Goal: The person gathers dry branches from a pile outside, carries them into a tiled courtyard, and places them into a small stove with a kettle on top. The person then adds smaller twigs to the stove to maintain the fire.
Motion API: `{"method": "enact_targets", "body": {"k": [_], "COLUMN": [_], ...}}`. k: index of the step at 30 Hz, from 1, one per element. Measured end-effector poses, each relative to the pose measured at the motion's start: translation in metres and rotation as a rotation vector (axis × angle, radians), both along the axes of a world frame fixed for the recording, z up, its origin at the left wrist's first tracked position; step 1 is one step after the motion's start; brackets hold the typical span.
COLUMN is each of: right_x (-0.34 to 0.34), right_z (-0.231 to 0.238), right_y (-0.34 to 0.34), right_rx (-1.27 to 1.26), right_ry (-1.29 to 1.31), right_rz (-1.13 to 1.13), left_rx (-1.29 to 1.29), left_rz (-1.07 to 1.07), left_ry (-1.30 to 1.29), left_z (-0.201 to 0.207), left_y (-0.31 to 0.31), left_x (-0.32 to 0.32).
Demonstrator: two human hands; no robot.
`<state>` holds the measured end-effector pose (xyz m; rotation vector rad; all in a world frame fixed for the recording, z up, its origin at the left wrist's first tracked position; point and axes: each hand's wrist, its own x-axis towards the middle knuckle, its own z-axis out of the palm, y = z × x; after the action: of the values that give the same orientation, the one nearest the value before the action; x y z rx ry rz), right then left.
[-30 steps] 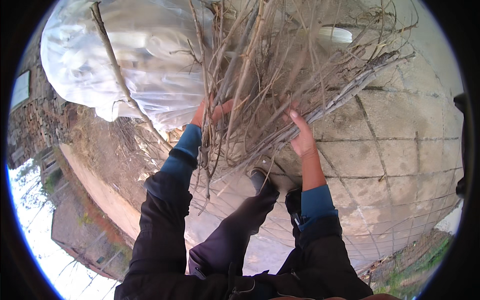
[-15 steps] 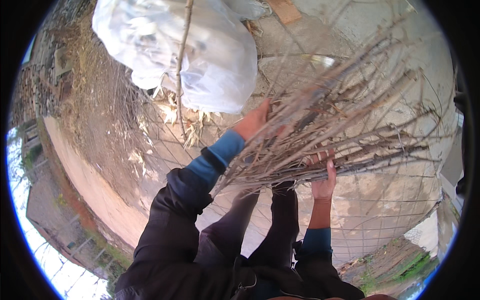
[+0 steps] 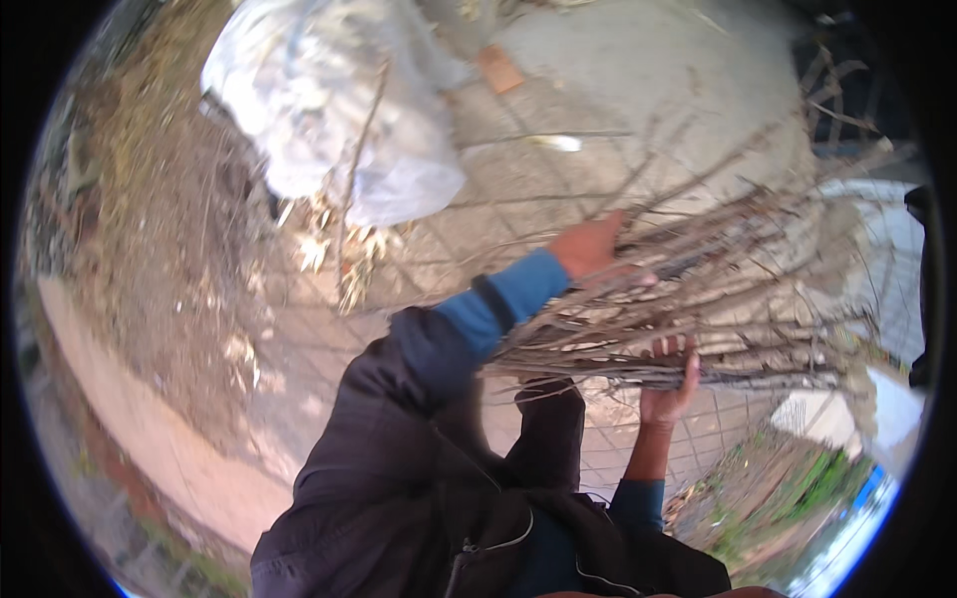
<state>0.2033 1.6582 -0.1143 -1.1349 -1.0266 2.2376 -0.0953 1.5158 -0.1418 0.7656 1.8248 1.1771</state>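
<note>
A large bundle of dry brown sticks (image 3: 718, 309) lies across my two hands, its branching ends spread toward the right. My left hand (image 3: 595, 249) reaches over the far side of the bundle, fingers wrapped round some of the sticks and partly hidden among them. From below, my right hand (image 3: 671, 387) grips the near edge, the thumb up on the outside and the fingertips showing between sticks. The cut ends point left, close to my left forearm.
A big white plastic sack (image 3: 339, 110), stuffed full, stands at the far left with a single stick (image 3: 365, 140) upright before it. Dry husks (image 3: 314, 249) litter the paving by its base. A reddish brick (image 3: 499, 70) lies beyond. A low concrete kerb (image 3: 150, 409) runs along the left.
Both hands and the bundle have moved to the right in view. My body and the view have turned, so the sack now appears further left. Both hands keep their hold.
</note>
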Motion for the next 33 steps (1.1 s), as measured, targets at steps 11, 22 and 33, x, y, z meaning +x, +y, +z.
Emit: {"method": "enact_targets", "body": {"k": [11,22,33], "right_x": [-0.067,-0.107,-0.198], "right_z": [0.031,0.125,0.212], "right_y": [0.046,0.225,0.368], "right_rx": [-0.242,-0.019,0.061], "right_ry": [0.184,0.321,0.345], "right_rz": [-0.001,0.257,0.410], "left_rx": [0.189,-0.070,-0.029], "left_rz": [-0.028,0.194,0.402], "left_ry": [0.134,-0.136,-0.146], "left_z": [0.109,0.204,0.335], "left_y": [0.043,0.229,0.303], "left_x": [-0.060,-0.108,-0.145]}}
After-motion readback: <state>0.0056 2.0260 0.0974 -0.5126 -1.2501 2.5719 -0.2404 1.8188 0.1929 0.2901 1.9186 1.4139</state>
